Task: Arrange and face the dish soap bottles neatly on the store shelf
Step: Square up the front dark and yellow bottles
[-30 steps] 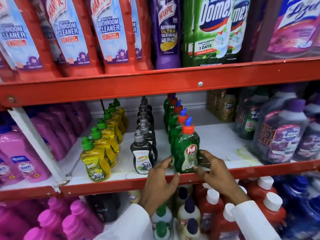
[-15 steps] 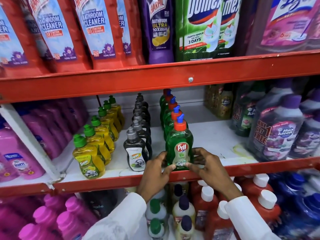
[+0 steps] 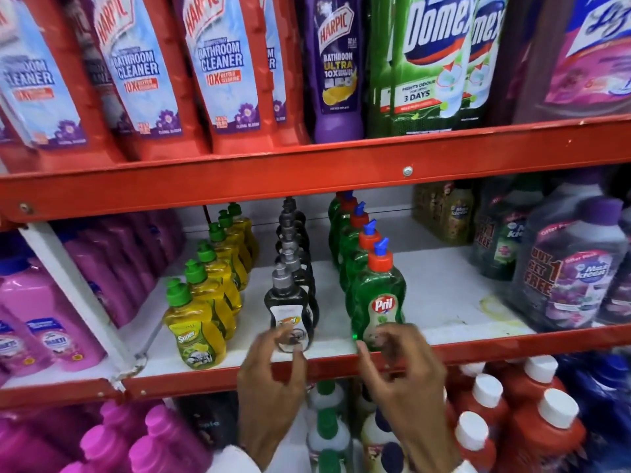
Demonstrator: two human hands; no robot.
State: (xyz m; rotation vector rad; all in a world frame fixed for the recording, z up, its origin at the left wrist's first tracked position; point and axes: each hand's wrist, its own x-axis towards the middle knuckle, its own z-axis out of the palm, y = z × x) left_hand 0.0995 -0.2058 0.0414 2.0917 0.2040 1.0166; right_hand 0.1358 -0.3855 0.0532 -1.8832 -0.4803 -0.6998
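Note:
Three rows of dish soap bottles run front to back on the white middle shelf [image 3: 440,302]: yellow bottles with green caps [image 3: 196,331], black bottles with grey caps [image 3: 290,312], and green Pril bottles with orange caps [image 3: 377,302]. The front Pril bottle stands upright at the shelf edge with its label facing me. My left hand [image 3: 273,373] is at the base of the front black bottle, fingers apart and blurred. My right hand [image 3: 403,367] hovers in front of the Pril bottle's base, fingers loosely curled and blurred, with no firm grip visible.
A red shelf rail [image 3: 307,172] crosses above, carrying Harpic and Domex bottles. Pink bottles [image 3: 51,322] stand on the left and purple Max Kleen jugs [image 3: 577,268] on the right. Red bottles with white caps [image 3: 532,414] fill the shelf below.
Both hands were around the front Pril bottle, turning its label forward. My left hand has now moved left to the front black bottle, and my right hand has loosened from the Pril bottle.

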